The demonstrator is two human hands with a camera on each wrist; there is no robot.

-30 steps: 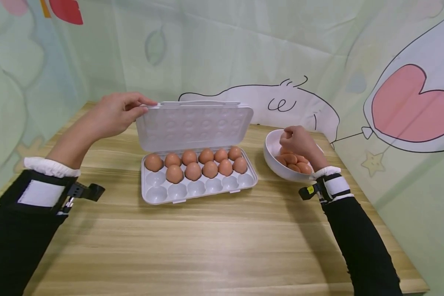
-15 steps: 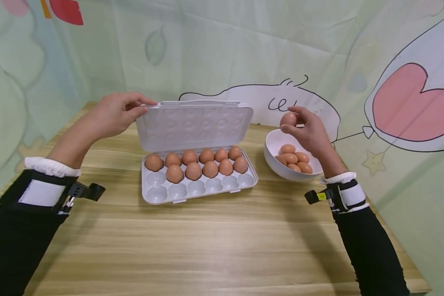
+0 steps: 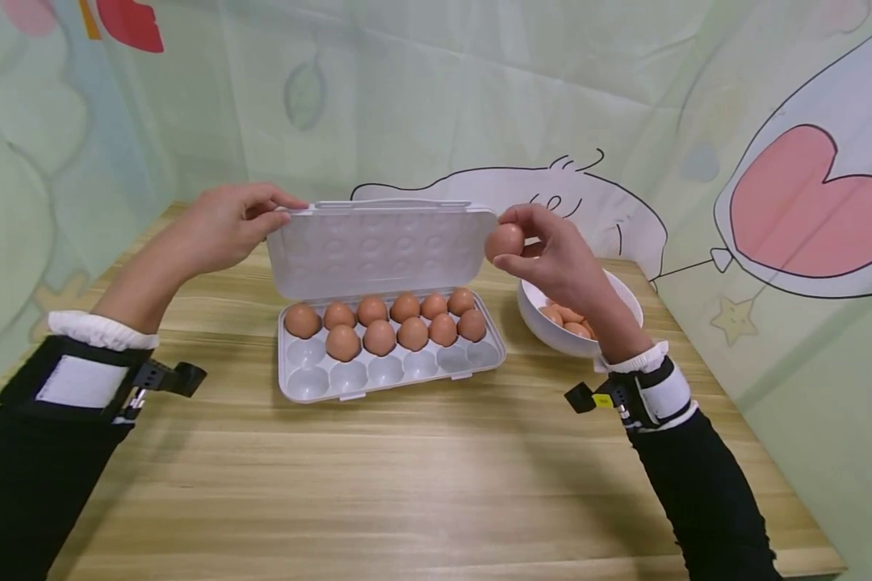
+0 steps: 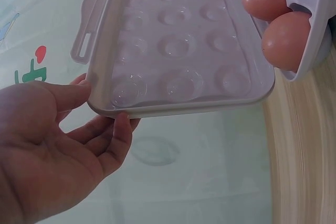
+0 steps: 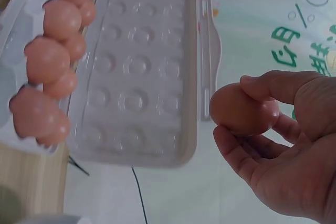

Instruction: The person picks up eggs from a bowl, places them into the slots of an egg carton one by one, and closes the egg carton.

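Observation:
My left hand (image 3: 228, 226) pinches the near-left upper corner of the egg box's raised lid (image 3: 385, 250); in the left wrist view, thumb and fingers grip that corner (image 4: 100, 106). The white egg tray (image 3: 349, 376) below it bears brown eggs along the back row and in most of the middle row. Bare cups show at the middle row's left end and along the front row. My right hand (image 3: 563, 262) holds a brown egg (image 3: 505, 241) between thumb and fingers, in the air beside the lid's right edge. The right wrist view shows this egg (image 5: 241, 108) close up.
A white bowl (image 3: 563, 343) stands right of the tray, partly behind my right forearm, with several brown eggs (image 3: 576, 328) in it. Both stand on a wooden table (image 3: 407, 484). A printed cloth (image 3: 421, 97) hangs behind.
My right hand has come up out of the bowl with an egg and moved left toward the lid. My left hand and the lid have stayed in place.

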